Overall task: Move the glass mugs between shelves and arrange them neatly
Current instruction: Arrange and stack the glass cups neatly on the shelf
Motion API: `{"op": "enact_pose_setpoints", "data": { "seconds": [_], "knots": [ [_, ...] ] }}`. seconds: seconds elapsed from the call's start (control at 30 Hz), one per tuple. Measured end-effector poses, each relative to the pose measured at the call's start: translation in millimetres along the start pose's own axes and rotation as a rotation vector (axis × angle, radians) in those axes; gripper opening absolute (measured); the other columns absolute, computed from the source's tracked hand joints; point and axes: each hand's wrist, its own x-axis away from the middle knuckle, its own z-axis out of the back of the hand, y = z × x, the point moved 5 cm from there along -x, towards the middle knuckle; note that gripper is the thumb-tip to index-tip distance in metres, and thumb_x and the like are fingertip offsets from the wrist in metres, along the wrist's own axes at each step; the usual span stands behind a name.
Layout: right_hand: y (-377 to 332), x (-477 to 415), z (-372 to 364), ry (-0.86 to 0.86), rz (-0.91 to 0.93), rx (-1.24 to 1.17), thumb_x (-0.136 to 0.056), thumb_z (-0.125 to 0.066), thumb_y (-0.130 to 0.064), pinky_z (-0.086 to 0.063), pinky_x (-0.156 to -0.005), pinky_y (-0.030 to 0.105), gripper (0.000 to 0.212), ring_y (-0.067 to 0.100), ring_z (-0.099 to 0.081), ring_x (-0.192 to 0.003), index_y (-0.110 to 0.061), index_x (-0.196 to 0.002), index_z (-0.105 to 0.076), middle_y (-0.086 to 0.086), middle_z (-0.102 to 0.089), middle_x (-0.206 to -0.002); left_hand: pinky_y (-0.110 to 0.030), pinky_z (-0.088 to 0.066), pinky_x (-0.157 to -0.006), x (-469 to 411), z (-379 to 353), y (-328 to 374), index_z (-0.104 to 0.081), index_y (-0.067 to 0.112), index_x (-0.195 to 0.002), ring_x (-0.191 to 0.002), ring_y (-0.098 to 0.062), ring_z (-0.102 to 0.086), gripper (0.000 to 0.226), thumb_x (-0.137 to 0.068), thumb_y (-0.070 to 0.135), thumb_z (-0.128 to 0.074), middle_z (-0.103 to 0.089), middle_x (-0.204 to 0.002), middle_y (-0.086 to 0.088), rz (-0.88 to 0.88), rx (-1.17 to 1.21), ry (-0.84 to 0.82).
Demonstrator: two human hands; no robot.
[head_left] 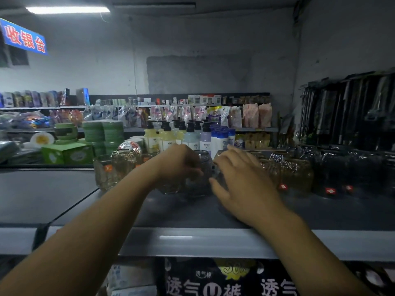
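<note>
On the grey shelf [149,210], mid-frame:
- One dark glass mug [203,180], upright at centre of frame, between the two hands.
- The left hand [179,163] has its fingers curled round the mug's left side and grips it.
- The right hand [239,178] has its fingers spread and nearly straight and holds nothing. Its thumb is just beside the mug's right side; blur hides whether it touches.
- A cluster of clear mugs [106,174], left of centre.
- A row of amber mugs [297,174], right of centre, with black mugs [333,174] further right.
- Several pump bottles [166,137], behind the mugs.
- A blue sign [23,38], upper left of frame.
</note>
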Motion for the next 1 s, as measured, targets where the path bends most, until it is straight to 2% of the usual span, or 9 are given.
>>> {"op": "enact_pose_setpoints", "data": {
  "seconds": [0.2,0.33,0.4,0.5,0.57,0.67,0.8,0.9,1.0],
  "knots": [
    [-32.1,18.3,2.2,0.339,-0.015,-0.259,-0.091,-0.061,-0.025,-0.041,-0.112,0.049,0.028,0.028,-0.04,-0.144,-0.011,-0.116,-0.064,0.008,-0.056,-0.135,-0.029,-0.059,-0.07,38.1,24.9,-17.6,-0.079,0.014,-0.087,-0.073,-0.019,-0.073,0.011,-0.092,0.022,-0.073,-0.077,-0.079,-0.003,0.06,0.581,0.311],
    [-42.2,-4.7,10.6,0.445,-0.178,-0.591,-0.092,-0.069,-0.028,-0.036,-0.101,0.007,0.045,0.004,-0.048,-0.12,-0.013,-0.132,-0.055,0.0,-0.049,-0.133,-0.023,-0.056,-0.066,58.6,19.1,-30.9,-0.077,0.007,-0.098,-0.072,-0.019,-0.068,0.016,-0.096,0.017,-0.065,-0.078,-0.089,-0.011,0.133,1.093,0.43],
    [-40.2,-19.7,6.9,0.381,-0.308,-0.725,-0.091,-0.07,-0.04,-0.037,-0.09,0.0,0.058,-0.008,-0.047,-0.108,-0.022,-0.141,-0.046,-0.01,-0.045,-0.131,-0.019,-0.054,-0.065,63.4,12.1,-34.4,-0.075,0.007,-0.103,-0.075,-0.015,-0.069,0.019,-0.096,0.019,-0.063,-0.078,-0.096,-0.012,0.153,1.307,0.446],
    [-39.3,-42.2,-4.4,0.261,-0.398,-0.938,-0.078,-0.071,-0.064,-0.054,-0.096,0.029,0.074,0.002,-0.061,-0.112,-0.035,-0.14,-0.043,-0.015,-0.06,-0.129,-0.017,-0.055,-0.065,67.1,3.1,-31.9,-0.074,0.011,-0.103,-0.076,-0.011,-0.071,0.017,-0.096,0.019,-0.061,-0.078,-0.095,-0.006,0.163,1.593,0.451],
    [-34.2,-54.9,-4.0,0.259,-0.399,-0.942,-0.073,-0.074,-0.066,-0.055,-0.094,0.036,0.071,0.004,-0.066,-0.105,-0.034,-0.132,-0.05,-0.014,-0.067,-0.118,-0.019,-0.058,-0.068,68.5,2.3,-29.0,-0.072,0.01,-0.103,-0.077,-0.013,-0.073,0.017,-0.097,0.018,-0.059,-0.078,-0.096,-0.006,0.146,1.663,0.424],
    [-21.9,-70.3,5.4,0.146,-0.344,-0.85,-0.064,-0.076,-0.071,-0.055,-0.094,0.041,0.076,0.011,-0.065,-0.108,-0.034,-0.127,-0.057,-0.012,-0.066,-0.12,-0.03,-0.06,-0.069,71.3,5.7,-39.4,-0.074,0.007,-0.103,-0.077,-0.027,-0.073,0.025,-0.1,0.025,-0.057,-0.077,-0.095,-0.017,0.173,1.483,0.325],
    [-10.7,-90.9,25.0,-0.086,-0.22,-0.613,-0.07,-0.083,-0.054,-0.049,-0.083,0.023,0.066,-0.002,-0.057,-0.099,-0.03,-0.127,-0.06,-0.021,-0.059,-0.109,-0.031,-0.05,-0.062,72.0,20.7,-74.9,-0.074,0.02,-0.09,-0.062,-0.01,-0.067,0.028,-0.099,0.041,-0.059,-0.071,-0.07,-0.001,0.119,0.504,0.462],
    [-4.2,-107.9,28.0,-0.206,-0.172,-0.427,-0.066,-0.086,-0.054,-0.049,-0.09,0.032,0.073,0.011,-0.06,-0.106,-0.033,-0.13,-0.06,-0.012,-0.059,-0.116,-0.034,-0.052,-0.077,62.8,20.0,-81.0,-0.068,0.024,-0.109,-0.088,-0.012,-0.064,0.035,-0.096,0.052,-0.053,-0.063,-0.1,0.007,0.003,-0.025,0.401],
    [-1.7,-117.3,21.2,-0.365,-0.103,-0.324,-0.064,-0.088,-0.054,-0.05,-0.097,0.037,0.073,0.013,-0.058,-0.112,-0.036,-0.128,-0.06,-0.007,-0.06,-0.126,-0.042,-0.056,-0.082,50.8,7.0,-86.6,-0.061,0.024,-0.117,-0.095,-0.019,-0.062,0.039,-0.094,0.054,-0.052,-0.06,-0.11,0.005,0.028,-0.121,0.263]
  ]
}}
